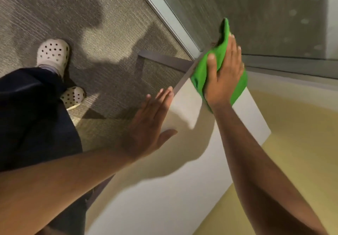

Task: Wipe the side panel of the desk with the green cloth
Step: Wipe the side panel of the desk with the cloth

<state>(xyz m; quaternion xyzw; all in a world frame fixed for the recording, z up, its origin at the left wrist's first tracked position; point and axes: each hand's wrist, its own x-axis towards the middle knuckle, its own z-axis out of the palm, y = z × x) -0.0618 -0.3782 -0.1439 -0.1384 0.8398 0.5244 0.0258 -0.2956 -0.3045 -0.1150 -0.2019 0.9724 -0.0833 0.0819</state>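
Observation:
The green cloth (200,70) lies bunched against the far lower end of the desk's pale side panel (164,189), next to the glass wall. My right hand (224,72) presses flat on the cloth, thumb over its left fold. My left hand (151,123) rests flat on the panel's near edge, fingers straight and together, holding nothing. The panel runs from the bottom of the view up to the cloth. A grey metal frame (181,83) borders its left edge.
A glass partition (256,15) with a grey metal rail (170,17) stands at the top right. Grey carpet (109,24) covers the floor on the left, where my feet in white perforated clogs (54,53) stand. A yellowish surface (301,134) lies to the right of the panel.

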